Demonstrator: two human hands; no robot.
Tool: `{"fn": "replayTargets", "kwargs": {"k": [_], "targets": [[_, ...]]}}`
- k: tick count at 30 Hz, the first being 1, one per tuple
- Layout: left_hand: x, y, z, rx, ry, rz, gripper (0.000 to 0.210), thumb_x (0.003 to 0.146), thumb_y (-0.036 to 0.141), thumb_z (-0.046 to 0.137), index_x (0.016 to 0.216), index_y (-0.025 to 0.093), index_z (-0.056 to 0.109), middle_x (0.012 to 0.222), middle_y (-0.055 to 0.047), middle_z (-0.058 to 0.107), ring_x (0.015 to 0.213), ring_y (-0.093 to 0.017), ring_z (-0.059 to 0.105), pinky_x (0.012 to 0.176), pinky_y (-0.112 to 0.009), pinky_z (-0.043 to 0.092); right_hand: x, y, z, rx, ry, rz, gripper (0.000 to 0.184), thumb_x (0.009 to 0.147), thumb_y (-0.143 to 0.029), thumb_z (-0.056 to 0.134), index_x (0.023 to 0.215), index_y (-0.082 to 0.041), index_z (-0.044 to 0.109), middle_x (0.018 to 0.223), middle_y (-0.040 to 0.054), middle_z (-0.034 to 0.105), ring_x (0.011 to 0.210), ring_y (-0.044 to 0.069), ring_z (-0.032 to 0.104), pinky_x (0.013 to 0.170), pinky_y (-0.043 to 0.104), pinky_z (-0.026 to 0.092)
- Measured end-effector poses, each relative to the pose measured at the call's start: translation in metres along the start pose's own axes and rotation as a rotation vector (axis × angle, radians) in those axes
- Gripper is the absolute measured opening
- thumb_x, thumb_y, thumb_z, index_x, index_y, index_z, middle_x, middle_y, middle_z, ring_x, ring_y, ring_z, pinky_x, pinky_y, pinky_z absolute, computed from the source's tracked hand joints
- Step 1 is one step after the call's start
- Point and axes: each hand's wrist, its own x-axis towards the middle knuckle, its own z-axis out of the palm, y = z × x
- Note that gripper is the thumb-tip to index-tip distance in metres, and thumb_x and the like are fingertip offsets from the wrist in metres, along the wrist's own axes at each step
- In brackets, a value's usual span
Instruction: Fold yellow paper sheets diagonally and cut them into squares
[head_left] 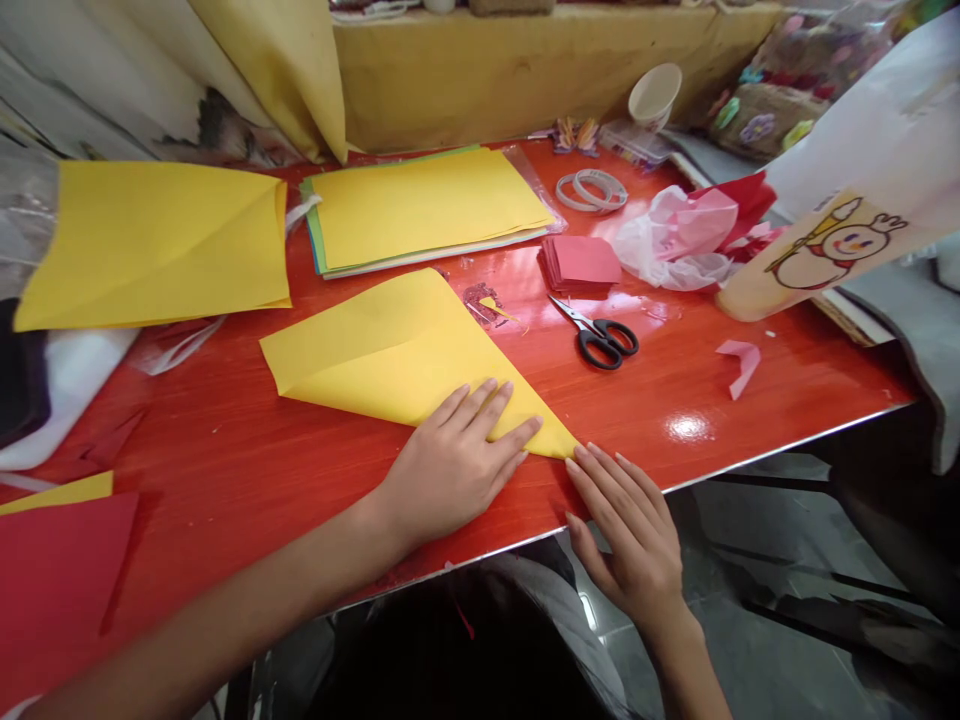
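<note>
A sheet of yellow paper (375, 350), folded over on a slant, lies on the red table and narrows to a point at its right end. My left hand (457, 460) rests flat on the near part of the paper, fingers spread. Beside the pointed tip, my right hand (630, 530) has its fingers stretched out, their ends touching the corner. Scissors with black handles (606, 343) lie just beyond, next to a stack of small red paper pieces (579, 262).
Behind lies a pile of coloured sheets (427, 210), with more yellow paper (157, 245) to its left. Tape rolls (592, 190), a paper cup (655, 95), crumpled tissue (675, 235) and a tall printed cup (817, 250) stand or lie rightward. The table edge (787, 440) is close to me.
</note>
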Motion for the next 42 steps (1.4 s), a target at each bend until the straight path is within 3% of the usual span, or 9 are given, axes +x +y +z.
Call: {"fn": "replayTargets", "kwargs": {"k": [18,26,32,37,42], "targets": [[0.0,-0.002,-0.001,-0.064,-0.043,0.017,0.039,0.095,0.029,0.038,0.131,0.021,0.05,0.142,-0.015,0.042,0.134,-0.023,0.036,0.11,-0.042,0.029,0.002,-0.005,0.002,-0.056,-0.045,0.048,0.042,0.085,-0.016,0.054,0.126,-0.007,0.051,0.126,0.0188,0.057,0.121,0.027,0.051,0.098,0.043,0.04],[-0.001,0.0,-0.003,-0.06,-0.067,0.008,0.04,0.096,0.03,0.035,0.132,0.021,0.049,0.142,-0.015,0.041,0.134,-0.025,0.035,0.109,-0.044,0.031,0.033,-0.01,-0.005,-0.02,-0.079,0.086,0.039,0.084,-0.014,0.057,0.123,-0.007,0.053,0.125,0.0145,0.059,0.121,0.022,0.051,0.102,0.039,0.042],[-0.019,0.015,-0.005,-0.043,-0.055,0.002,0.037,0.095,0.028,0.039,0.127,0.018,0.053,0.14,-0.015,0.043,0.132,-0.026,0.038,0.107,-0.045,0.035,0.047,-0.01,0.001,0.017,-0.183,0.123,0.037,0.089,-0.023,0.053,0.122,-0.008,0.054,0.127,0.0111,0.058,0.122,0.022,0.05,0.103,0.04,0.042],[-0.042,0.032,-0.012,-0.077,-0.013,-0.017,0.03,0.093,0.026,0.043,0.116,0.014,0.06,0.138,-0.016,0.046,0.13,-0.027,0.04,0.106,-0.045,0.038,0.042,-0.02,-0.003,0.087,-0.265,0.033,0.037,0.09,-0.021,0.05,0.125,-0.011,0.053,0.129,0.0068,0.057,0.126,0.023,0.045,0.102,0.043,0.042],[-0.044,0.018,-0.029,-0.102,-0.038,-0.011,0.037,0.092,0.017,0.041,0.126,0.008,0.054,0.135,-0.018,0.049,0.13,-0.026,0.041,0.106,-0.04,0.039,0.038,-0.024,-0.002,0.051,-0.229,0.004,0.035,0.088,-0.018,0.053,0.122,-0.011,0.056,0.128,0.0068,0.058,0.125,0.024,0.047,0.101,0.044,0.042]]}}
